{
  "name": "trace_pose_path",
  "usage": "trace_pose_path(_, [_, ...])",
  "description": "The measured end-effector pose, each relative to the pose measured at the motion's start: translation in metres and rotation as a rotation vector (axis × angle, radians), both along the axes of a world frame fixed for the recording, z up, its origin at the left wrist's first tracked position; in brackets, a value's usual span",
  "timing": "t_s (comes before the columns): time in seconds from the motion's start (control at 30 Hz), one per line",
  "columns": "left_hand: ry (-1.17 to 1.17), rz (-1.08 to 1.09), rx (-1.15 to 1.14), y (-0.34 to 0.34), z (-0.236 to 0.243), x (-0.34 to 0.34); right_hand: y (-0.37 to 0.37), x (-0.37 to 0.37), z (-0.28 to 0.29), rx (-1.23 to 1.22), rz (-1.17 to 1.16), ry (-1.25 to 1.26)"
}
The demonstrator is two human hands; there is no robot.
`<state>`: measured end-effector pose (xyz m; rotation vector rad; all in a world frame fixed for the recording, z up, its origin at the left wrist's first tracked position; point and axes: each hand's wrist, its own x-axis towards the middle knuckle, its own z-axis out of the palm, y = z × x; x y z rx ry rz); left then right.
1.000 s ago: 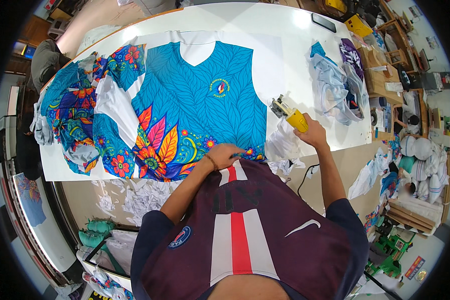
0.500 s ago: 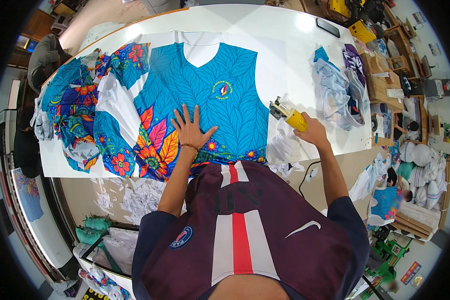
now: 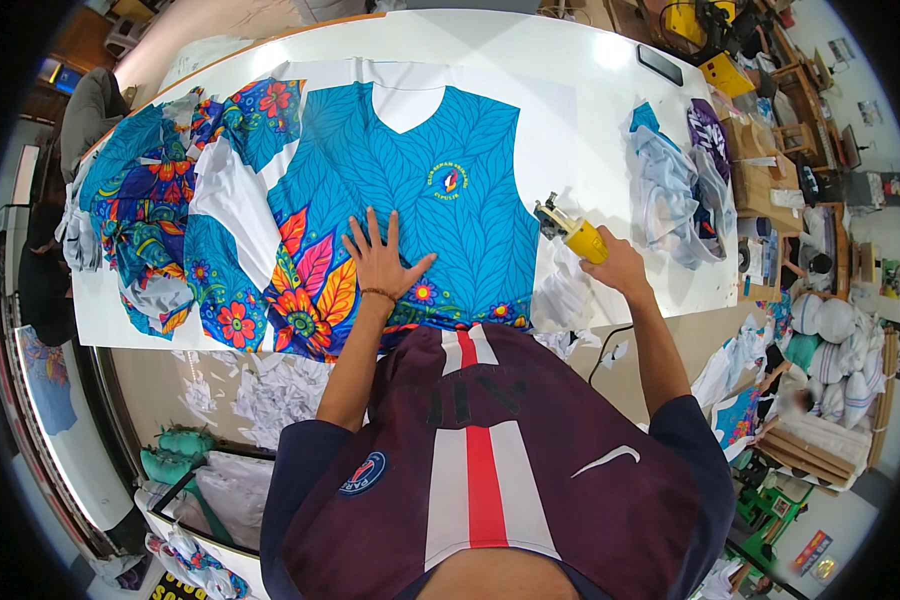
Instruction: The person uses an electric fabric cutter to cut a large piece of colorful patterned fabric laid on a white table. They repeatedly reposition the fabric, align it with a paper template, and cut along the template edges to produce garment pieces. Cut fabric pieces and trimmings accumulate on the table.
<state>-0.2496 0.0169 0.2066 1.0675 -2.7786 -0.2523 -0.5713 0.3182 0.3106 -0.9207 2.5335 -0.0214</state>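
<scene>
A blue leaf-patterned shirt panel [image 3: 470,150] with bright flowers along its bottom lies flat on the white table [image 3: 610,120]. My left hand [image 3: 378,264] rests on it, palm down with fingers spread, near the orange leaves. My right hand [image 3: 618,264] grips a yellow electric fabric cutter [image 3: 582,240]. The cutter's metal head is close to the panel's right edge, below the armhole curve; whether it touches the cloth I cannot tell. White fabric offcuts [image 3: 562,298] lie just under the cutter.
Crumpled printed pieces [image 3: 150,210] are heaped at the table's left. Pale blue fabric [image 3: 665,195] lies bunched at the right, with a phone [image 3: 658,66] at the far right corner. A black cord [image 3: 600,362] hangs below the near edge. White scraps [image 3: 275,395] cover the floor.
The view has shifted slightly. My left hand stays flat in the same place on the panel. The cutter in my right hand has moved very little, still by the panel's right edge.
</scene>
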Motion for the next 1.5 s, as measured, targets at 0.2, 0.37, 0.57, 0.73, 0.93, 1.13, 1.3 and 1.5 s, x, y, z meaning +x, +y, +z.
trace_pose_path(0.2, [0.014,0.002,-0.005,0.000,-0.003,0.001,-0.010,0.007,-0.002,-0.022,-0.037,-0.014])
trace_pose_path(0.37, [0.011,0.006,0.019,-0.001,-0.004,0.002,-0.027,0.021,0.004,-0.022,-0.098,-0.011])
trace_pose_path(0.57, [0.034,0.004,0.027,-0.003,-0.004,0.003,-0.045,0.035,-0.004,-0.073,-0.181,-0.020])
trace_pose_path(0.73, [0.029,0.004,0.053,-0.005,-0.004,0.004,-0.072,0.053,0.005,-0.075,-0.280,-0.066])
trace_pose_path(0.93, [0.046,0.005,0.067,-0.007,-0.007,0.005,-0.099,0.059,-0.006,-0.075,-0.360,-0.042])
trace_pose_path(1.13, [0.071,0.002,0.096,-0.010,-0.008,0.006,-0.124,0.056,-0.015,-0.084,-0.427,-0.036])
trace_pose_path(1.3, [0.098,0.004,0.091,-0.012,-0.011,0.008,-0.154,0.053,-0.014,-0.088,-0.502,-0.027])
trace_pose_path(1.5, [0.080,0.003,0.133,-0.014,-0.006,0.006,-0.178,0.030,-0.022,-0.116,-0.536,-0.025])
